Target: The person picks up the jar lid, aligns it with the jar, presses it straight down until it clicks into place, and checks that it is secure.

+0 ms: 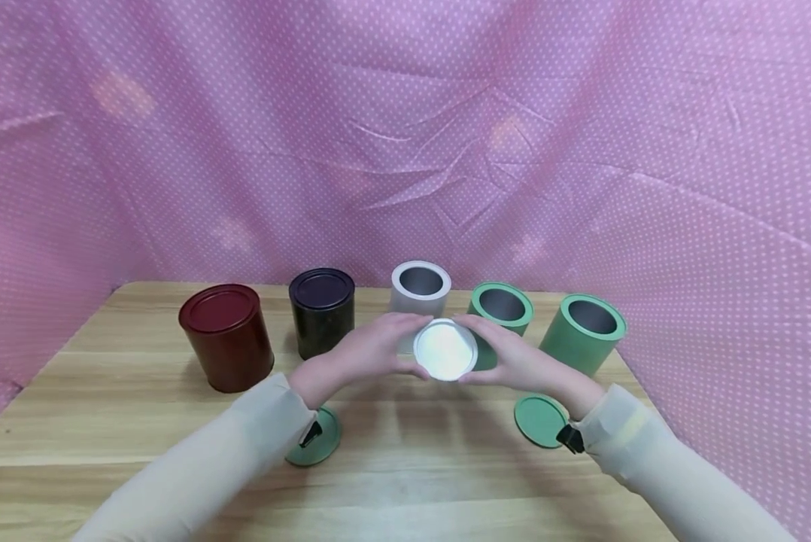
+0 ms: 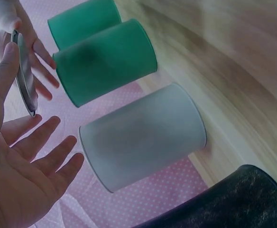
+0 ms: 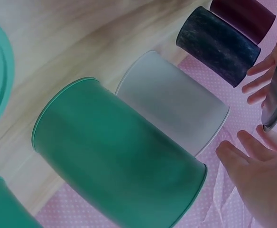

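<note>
Both hands hold up a round silver-white can lid (image 1: 445,350) above the table, level with the can rims. On its left side my left hand (image 1: 372,348) pinches the edge between thumb and index finger; the other fingers spread out in the left wrist view. Opposite, my right hand (image 1: 517,360) grips the right edge in the same way. Just behind the lid stands an uncovered white can (image 1: 405,299), partly hidden by the left hand. An uncovered green can (image 1: 526,326) stands behind the right hand. The lid's greyish underside (image 2: 27,78) shows in the left wrist view.
Lidded dark red (image 1: 232,350) and black (image 1: 324,324) cans stand at the left. Another uncovered green can (image 1: 575,346) is at the far right. Green lids lie by the left (image 1: 324,444) and right (image 1: 537,420) wrists. Pink dotted cloth (image 1: 405,150) hangs behind the wooden table (image 1: 405,489).
</note>
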{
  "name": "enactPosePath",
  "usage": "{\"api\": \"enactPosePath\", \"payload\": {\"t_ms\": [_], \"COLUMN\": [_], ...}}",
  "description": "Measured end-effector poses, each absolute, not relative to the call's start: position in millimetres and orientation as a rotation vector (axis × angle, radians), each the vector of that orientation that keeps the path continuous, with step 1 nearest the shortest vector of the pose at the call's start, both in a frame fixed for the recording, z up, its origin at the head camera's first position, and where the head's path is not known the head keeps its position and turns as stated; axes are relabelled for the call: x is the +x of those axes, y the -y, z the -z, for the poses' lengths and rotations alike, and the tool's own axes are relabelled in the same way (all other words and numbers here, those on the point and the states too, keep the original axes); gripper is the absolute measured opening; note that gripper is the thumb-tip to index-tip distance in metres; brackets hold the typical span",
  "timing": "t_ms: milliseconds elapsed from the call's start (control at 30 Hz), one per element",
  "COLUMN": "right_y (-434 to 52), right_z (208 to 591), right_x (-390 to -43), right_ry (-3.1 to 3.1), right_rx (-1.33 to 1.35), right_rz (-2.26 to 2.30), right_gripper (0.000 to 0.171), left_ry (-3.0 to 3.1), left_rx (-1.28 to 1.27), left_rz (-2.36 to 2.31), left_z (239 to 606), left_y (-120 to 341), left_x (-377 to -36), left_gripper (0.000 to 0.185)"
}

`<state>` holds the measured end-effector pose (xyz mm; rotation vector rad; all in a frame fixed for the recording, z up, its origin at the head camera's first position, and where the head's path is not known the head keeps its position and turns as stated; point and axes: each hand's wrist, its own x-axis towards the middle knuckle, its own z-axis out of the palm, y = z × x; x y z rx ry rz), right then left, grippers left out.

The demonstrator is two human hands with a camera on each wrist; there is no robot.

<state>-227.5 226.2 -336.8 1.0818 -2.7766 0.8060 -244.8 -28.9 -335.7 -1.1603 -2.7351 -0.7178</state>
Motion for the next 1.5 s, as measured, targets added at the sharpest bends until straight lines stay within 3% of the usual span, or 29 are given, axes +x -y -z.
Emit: {"api": "enactPosePath", "payload": {"t_ms": [1500], "right_y": [-207.8], "right_z": [291.3], "right_x": [-297.7], "right_ry": [3.003], "right_rx": [0.921], "right_rz": [-0.913], "right_gripper": [0.085], "left_ry": [2.854], "left_rx": [-1.027], "left_rz": [0.879], "left_z": [302.0], "left_y": [49.8], "left_x": [-311.4], "left_gripper": [0.076]}}
